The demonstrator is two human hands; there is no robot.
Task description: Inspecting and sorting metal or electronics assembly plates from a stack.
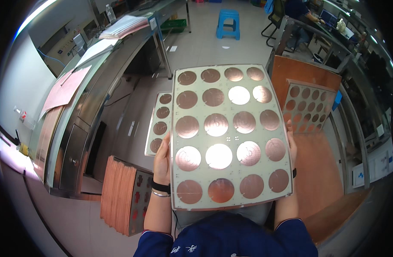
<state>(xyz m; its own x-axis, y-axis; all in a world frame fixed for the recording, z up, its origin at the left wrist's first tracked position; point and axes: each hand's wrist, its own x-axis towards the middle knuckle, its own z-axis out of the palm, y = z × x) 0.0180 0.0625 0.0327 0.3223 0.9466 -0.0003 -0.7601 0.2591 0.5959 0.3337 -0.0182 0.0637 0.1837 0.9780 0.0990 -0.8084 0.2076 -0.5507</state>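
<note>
A pale circuit board panel (224,139) with rows of round copper discs is held up in front of me, tilted so that light glares off several discs. My left hand (163,160) grips its left edge, with the fingers mostly hidden behind it. On the opposite edge is my right hand (291,143), closed around the side, its fingers partly covered too. Behind the left edge, a similar panel (153,124) shows a column of copper discs. Another such panel (310,107) leans against an orange-brown wooden board (325,70) on the right.
A thick stack of copper-edged panels (117,192) stands at lower left, beside a metal desk (70,162) bearing papers (67,90). A blue stool (228,25) stands farther off. At upper right, a person (297,10) sits at a bench. A brown surface (318,171) lies right.
</note>
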